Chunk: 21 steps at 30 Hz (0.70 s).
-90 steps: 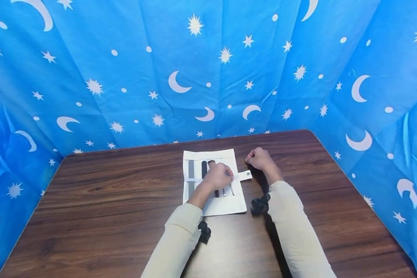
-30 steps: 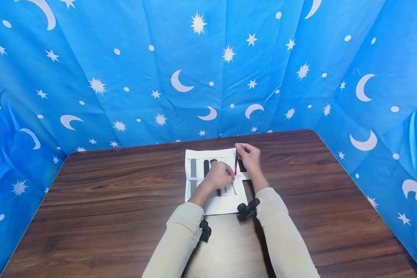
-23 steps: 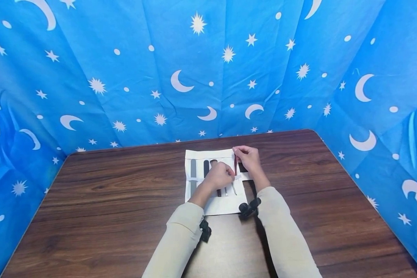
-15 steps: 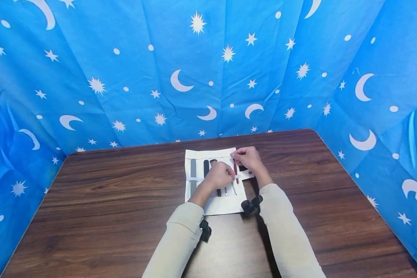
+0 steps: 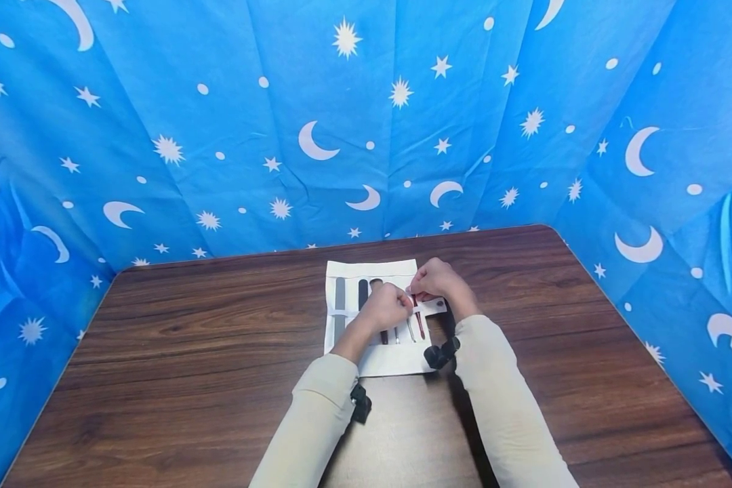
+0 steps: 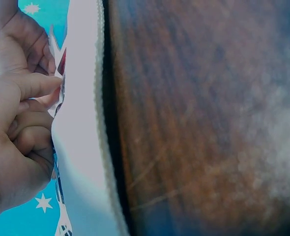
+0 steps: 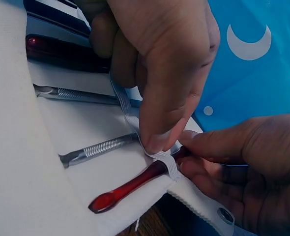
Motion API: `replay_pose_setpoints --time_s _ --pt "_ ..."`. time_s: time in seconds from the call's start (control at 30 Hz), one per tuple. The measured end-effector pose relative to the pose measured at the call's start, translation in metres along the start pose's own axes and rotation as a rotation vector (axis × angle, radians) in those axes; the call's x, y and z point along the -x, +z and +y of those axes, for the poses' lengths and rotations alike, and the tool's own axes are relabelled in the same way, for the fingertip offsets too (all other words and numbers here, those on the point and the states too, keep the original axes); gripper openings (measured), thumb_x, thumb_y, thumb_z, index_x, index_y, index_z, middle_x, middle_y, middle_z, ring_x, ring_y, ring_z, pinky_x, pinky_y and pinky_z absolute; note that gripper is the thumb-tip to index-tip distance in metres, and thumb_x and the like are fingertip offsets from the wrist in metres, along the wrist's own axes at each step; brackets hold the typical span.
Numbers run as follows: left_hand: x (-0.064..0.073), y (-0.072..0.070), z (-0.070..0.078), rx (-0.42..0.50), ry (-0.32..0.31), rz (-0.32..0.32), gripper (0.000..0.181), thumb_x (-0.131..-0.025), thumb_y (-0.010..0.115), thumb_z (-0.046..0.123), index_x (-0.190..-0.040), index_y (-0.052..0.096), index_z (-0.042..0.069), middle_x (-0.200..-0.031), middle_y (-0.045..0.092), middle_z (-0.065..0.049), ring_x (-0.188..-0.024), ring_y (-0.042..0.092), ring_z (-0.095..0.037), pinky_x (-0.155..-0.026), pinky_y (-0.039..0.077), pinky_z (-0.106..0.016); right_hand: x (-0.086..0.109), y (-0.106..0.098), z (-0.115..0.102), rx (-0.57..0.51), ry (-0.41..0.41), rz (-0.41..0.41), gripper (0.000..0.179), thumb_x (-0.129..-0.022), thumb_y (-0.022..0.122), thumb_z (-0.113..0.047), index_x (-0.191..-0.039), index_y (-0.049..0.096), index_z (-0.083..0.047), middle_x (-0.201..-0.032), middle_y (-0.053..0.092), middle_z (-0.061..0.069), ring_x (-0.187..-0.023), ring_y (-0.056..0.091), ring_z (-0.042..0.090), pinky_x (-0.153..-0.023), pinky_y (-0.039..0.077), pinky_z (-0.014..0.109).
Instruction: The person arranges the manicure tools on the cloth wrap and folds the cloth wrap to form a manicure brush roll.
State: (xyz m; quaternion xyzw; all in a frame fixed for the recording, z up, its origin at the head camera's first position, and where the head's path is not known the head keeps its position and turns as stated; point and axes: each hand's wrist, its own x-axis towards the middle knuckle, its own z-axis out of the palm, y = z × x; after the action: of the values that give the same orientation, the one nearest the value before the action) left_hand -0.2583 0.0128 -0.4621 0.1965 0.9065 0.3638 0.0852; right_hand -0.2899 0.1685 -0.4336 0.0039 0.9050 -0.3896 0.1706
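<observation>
A white fabric tool pouch (image 5: 396, 362) lies unfolded on the table. My left hand (image 5: 385, 308) is over its middle, thumb and fingertip pinching the white elastic band (image 7: 168, 163) near its right end. My right hand (image 5: 438, 279), at the pouch's right side, pinches the upper end of a slim, translucent red stick (image 7: 130, 189) with a flat, spoon-like tip. The stick passes under the band, its tip toward the near pocket. Beside it, two knurled metal tools (image 7: 103, 149) sit tucked in the pocket. Only the pouch's edge and both hands show clearly in the left wrist view.
Further left in the pouch are a grey nail file (image 5: 339, 298), a black file (image 5: 362, 291) and a dark-handled brush (image 5: 375, 280), partly hidden by the left hand. A snap tab (image 5: 436, 306) sticks out at right. Blue star-and-moon cloth (image 5: 219, 135) hangs behind the wooden table (image 5: 189, 366).
From right of the pouch, my right hand has come left over its edge with the red stick, then slid it nearer, under the elastic. My left hand has stayed in place.
</observation>
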Motion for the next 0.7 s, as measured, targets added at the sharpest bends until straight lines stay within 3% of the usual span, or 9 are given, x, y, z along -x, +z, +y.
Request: replay_pose_setpoints --time_s 0.27,0.47,0.57,0.7 --pt "0.004 -0.003 0.003 0.007 -0.021 -0.003 0.016 -0.088 0.063 0.004 -0.085 0.079 0.002 -0.083 0.077 -0.010 -0.056 0.046 -0.006 -0.052 0.033 -0.016 0.001 -0.002 0.002 0.052 -0.041 -0.002 0.015 -0.092 0.070 -0.009 -0.092 0.075 0.005 -0.061 0.063 -0.004 -0.057 0.056 0.002 -0.059 0.051 0.017" --pt "0.004 -0.003 0.001 0.010 -0.004 0.024 0.016 -0.088 0.062 0.004 -0.088 0.078 0.002 -0.064 0.066 -0.002 -0.050 0.042 -0.005 -0.052 0.033 -0.016 0.005 -0.010 0.015 0.018 -0.089 -0.007 0.026 -0.097 0.062 -0.015 -0.107 0.072 0.007 -0.081 0.071 0.008 -0.069 0.065 0.009 -0.066 0.055 0.022" --pt "0.003 -0.002 -0.003 0.089 -0.034 0.039 0.017 -0.091 0.062 0.007 -0.097 0.077 0.002 -0.053 0.048 0.007 -0.046 0.036 -0.005 -0.049 0.032 -0.018 0.012 -0.015 0.024 0.031 -0.111 0.005 0.031 -0.101 0.059 -0.020 -0.114 0.070 0.007 -0.092 0.072 0.013 -0.074 0.065 0.012 -0.066 0.053 0.023" --pt "0.007 -0.012 -0.012 0.251 -0.112 0.105 0.018 -0.093 0.063 0.011 -0.104 0.075 0.004 -0.051 0.038 0.010 -0.045 0.034 -0.006 -0.047 0.032 -0.021 0.028 -0.023 0.039 -0.007 -0.117 -0.015 0.037 -0.104 0.055 -0.025 -0.116 0.064 0.009 -0.082 0.067 0.012 -0.069 0.061 0.014 -0.064 0.053 0.025"
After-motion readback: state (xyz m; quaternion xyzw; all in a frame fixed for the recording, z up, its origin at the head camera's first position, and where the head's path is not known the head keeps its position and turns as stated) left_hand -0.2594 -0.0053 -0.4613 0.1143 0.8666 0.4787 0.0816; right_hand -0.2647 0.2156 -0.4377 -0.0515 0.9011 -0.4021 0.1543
